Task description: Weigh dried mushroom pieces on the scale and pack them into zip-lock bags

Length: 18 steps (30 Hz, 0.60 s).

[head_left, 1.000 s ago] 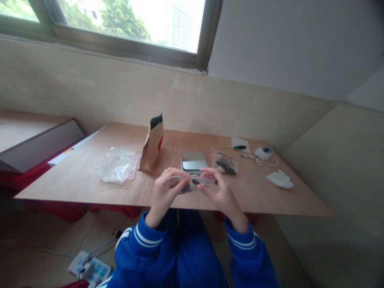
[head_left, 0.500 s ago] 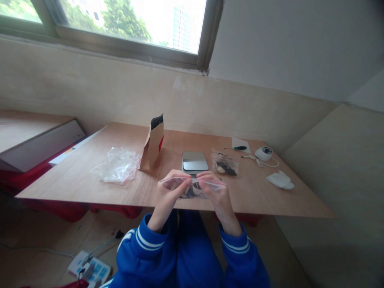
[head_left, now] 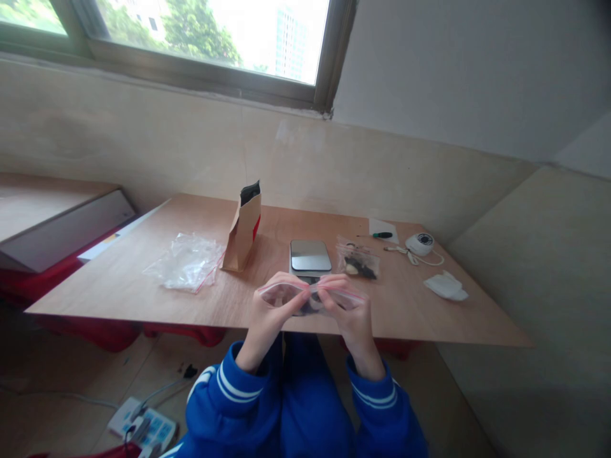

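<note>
Both hands pinch the red-edged top of a clear zip bag near the table's front edge. My left hand grips the seal with thumb and fingers near its middle. Close beside it, my right hand pinches the same seal. Dark and pale items show inside the bag, too blurred and covered to name. Just beyond the hands lies a small scale with a shiny metal top. To its right rests another zip bag holding black and pale pieces.
A brown paper bag stands left of the scale, by a pile of clear plastic bags. On the right are a green-handled screwdriver, a white device with a cable and crumpled white tissue. A power strip lies on the floor.
My hands have shifted slightly to the right along with the bag, and the fingertips have come closer together on its seal. The things on the table have stayed put.
</note>
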### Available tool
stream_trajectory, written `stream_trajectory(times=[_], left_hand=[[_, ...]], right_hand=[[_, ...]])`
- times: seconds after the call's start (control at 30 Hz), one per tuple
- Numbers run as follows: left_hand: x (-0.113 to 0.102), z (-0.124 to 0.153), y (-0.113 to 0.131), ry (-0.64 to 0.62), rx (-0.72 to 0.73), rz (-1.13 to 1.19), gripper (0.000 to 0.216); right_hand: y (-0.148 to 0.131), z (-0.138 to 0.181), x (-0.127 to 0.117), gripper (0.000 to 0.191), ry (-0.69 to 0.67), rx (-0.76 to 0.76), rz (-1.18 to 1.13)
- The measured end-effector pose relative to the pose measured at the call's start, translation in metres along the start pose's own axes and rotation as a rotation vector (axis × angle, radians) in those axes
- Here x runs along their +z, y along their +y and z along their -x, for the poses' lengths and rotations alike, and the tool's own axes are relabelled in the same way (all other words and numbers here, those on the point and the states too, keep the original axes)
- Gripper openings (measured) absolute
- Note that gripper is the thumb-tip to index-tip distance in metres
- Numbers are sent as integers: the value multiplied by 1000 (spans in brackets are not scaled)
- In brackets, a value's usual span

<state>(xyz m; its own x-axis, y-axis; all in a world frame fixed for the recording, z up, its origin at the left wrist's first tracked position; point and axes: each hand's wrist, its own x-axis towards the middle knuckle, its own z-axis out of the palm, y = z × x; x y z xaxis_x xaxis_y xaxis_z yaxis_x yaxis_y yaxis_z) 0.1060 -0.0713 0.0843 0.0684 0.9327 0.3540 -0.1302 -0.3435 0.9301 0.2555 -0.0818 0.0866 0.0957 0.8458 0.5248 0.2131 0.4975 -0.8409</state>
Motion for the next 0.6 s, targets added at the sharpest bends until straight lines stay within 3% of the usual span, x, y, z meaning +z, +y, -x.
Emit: stream_trajectory(times=[0.2,0.6], left_hand=[[1,2,1,47,28,-27,11],[4,3,-11,101,157,-199,12]], right_hand=[[-6,2,2,10,-105,103,-92],[-2,1,8,10,-16,94,-19]])
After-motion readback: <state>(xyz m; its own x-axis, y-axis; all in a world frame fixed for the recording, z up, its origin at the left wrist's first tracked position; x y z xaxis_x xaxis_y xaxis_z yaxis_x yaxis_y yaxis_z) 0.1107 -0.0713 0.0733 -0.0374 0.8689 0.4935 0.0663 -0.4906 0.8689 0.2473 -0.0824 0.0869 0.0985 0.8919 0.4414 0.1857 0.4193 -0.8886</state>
